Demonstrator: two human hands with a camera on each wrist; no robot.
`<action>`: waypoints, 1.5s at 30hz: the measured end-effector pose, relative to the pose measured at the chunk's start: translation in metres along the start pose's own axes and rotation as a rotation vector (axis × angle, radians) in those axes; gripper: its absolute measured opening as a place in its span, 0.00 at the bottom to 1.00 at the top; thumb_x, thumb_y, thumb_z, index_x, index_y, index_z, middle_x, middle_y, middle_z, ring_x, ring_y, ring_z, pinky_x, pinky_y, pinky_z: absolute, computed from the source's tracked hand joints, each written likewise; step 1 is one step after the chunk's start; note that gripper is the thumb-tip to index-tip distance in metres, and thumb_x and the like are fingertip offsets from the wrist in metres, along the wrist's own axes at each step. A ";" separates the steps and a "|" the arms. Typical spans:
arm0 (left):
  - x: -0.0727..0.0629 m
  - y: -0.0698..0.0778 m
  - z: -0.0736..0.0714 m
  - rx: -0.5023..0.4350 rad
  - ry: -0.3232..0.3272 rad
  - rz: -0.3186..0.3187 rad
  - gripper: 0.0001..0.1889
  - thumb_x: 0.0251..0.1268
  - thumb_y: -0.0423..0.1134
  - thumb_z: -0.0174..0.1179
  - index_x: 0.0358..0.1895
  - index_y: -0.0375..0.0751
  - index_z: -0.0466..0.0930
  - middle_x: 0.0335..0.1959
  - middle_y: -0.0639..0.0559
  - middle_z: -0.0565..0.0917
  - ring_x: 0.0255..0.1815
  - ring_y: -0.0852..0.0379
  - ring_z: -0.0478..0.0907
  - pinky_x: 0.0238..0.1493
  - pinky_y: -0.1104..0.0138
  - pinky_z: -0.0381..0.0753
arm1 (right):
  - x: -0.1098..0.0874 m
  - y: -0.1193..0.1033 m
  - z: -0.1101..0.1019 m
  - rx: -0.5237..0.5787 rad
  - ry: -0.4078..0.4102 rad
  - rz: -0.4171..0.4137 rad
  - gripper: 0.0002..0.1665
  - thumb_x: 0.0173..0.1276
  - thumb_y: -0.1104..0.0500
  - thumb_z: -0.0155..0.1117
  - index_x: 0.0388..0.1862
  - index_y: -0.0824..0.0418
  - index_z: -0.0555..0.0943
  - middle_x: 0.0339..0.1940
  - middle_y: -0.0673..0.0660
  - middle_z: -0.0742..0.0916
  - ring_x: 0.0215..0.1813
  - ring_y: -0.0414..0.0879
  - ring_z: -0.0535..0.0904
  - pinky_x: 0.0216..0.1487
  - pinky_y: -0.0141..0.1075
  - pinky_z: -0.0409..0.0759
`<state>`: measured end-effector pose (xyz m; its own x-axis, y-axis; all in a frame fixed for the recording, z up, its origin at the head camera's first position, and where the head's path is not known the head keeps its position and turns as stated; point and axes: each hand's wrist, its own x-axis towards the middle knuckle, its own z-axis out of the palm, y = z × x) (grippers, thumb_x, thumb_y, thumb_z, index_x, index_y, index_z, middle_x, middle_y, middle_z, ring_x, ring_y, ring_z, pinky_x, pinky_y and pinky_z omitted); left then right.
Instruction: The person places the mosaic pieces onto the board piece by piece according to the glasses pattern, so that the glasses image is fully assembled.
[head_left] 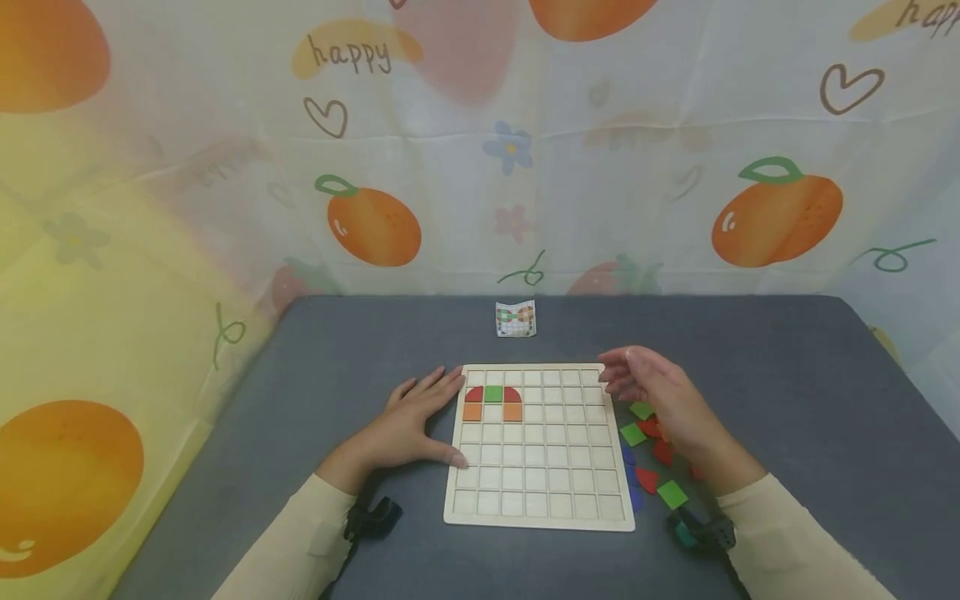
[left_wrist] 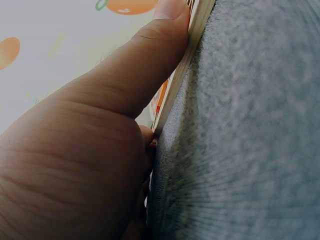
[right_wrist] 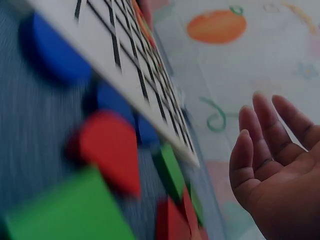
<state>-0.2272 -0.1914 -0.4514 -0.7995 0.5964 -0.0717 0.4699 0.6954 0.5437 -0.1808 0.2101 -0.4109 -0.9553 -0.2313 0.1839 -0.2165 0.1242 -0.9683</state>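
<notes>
At the grid board (head_left: 540, 454), the left hand (head_left: 405, 427) lay spread; the right hand (head_left: 666, 396), relaxed, partly hid coloured tiles (head_left: 672, 495) (some blurred).

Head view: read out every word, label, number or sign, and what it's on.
"happy": on an orange-yellow patch printed on the pale, fruit-patterned fabric backdrop, upper left.
"happ", cut off by the picture's edge: on a similar patch, top right.
Faint lettering on the backdrop: too faded to read.
Small white card with a coloured pattern: too small to tell any writing.
Pale wooden grid board: none seen.
</notes>
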 end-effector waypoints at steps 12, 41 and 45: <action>0.001 -0.001 0.002 0.001 0.007 0.019 0.68 0.51 0.72 0.80 0.90 0.47 0.53 0.90 0.57 0.50 0.90 0.47 0.39 0.80 0.36 0.35 | -0.014 0.021 -0.058 -0.044 0.090 -0.034 0.22 0.94 0.53 0.43 0.65 0.58 0.84 0.53 0.60 0.87 0.54 0.50 0.84 0.54 0.33 0.81; 0.000 0.000 0.000 -0.004 0.005 0.004 0.68 0.50 0.71 0.82 0.90 0.47 0.54 0.90 0.56 0.51 0.90 0.46 0.40 0.80 0.36 0.35 | -0.022 0.043 -0.094 -0.611 -0.128 0.179 0.20 0.79 0.56 0.74 0.64 0.64 0.87 0.56 0.58 0.84 0.53 0.52 0.81 0.51 0.41 0.83; 0.000 0.000 0.000 -0.004 0.003 0.010 0.68 0.50 0.71 0.81 0.90 0.47 0.54 0.90 0.56 0.51 0.90 0.46 0.40 0.80 0.36 0.35 | -0.023 0.043 -0.094 -0.638 -0.131 0.170 0.15 0.79 0.56 0.74 0.59 0.61 0.90 0.51 0.54 0.83 0.48 0.48 0.80 0.48 0.41 0.83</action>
<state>-0.2274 -0.1913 -0.4515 -0.7960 0.6020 -0.0634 0.4765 0.6877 0.5477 -0.1872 0.3109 -0.4406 -0.9630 -0.2683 -0.0238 -0.1798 0.7061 -0.6849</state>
